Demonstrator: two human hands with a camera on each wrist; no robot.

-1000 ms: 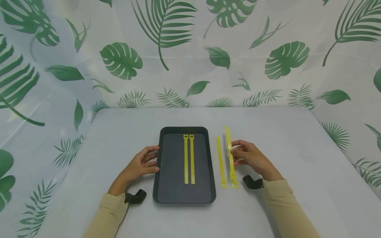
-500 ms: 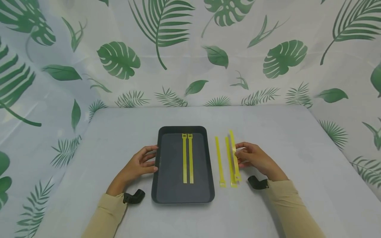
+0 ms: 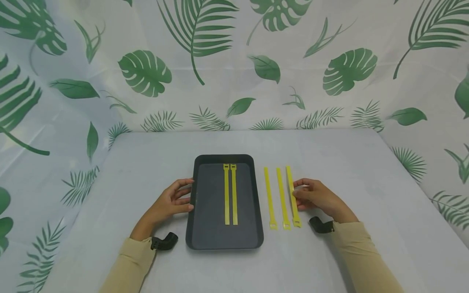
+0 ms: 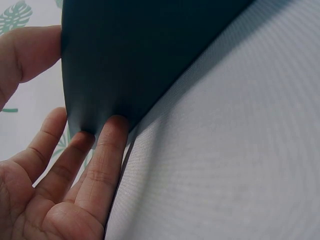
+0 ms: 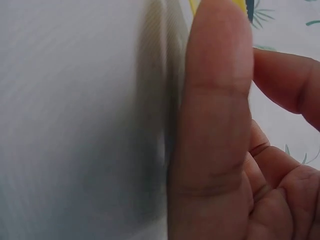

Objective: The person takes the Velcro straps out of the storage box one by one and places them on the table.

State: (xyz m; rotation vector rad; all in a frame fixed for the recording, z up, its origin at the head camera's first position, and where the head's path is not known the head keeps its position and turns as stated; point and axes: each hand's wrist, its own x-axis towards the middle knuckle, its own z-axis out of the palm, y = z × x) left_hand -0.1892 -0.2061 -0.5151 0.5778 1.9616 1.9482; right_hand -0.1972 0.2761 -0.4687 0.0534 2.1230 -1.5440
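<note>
My right hand [image 3: 316,198] pinches a yellow hook-and-loop cable tie [image 3: 294,211] at its right side, about midway along. Just left of it, another yellow cable tie [image 3: 283,195] and one more cable tie [image 3: 269,199] lie roughly parallel on the white table, slotted heads toward me. Two further yellow cable ties [image 3: 230,195] lie side by side inside a dark grey tray [image 3: 209,240], heads at the far end. Fingertips of my left hand [image 3: 170,205] touch the tray's left wall. In the left wrist view, its fairly straight fingers [image 4: 102,172] press on the tray's outer side.
The white table [image 3: 329,150] stretches around the tray and ties. Behind and beside it hangs a white cloth [image 3: 220,89] with green leaf prints. A black wrist camera [image 3: 165,241] sits by the left cuff, another black camera [image 3: 321,224] by the right.
My right hand has moved right with its cable tie, away from the one beneath, and lowered it beside the other two. My left hand stays at the tray; the view shifts slightly.
</note>
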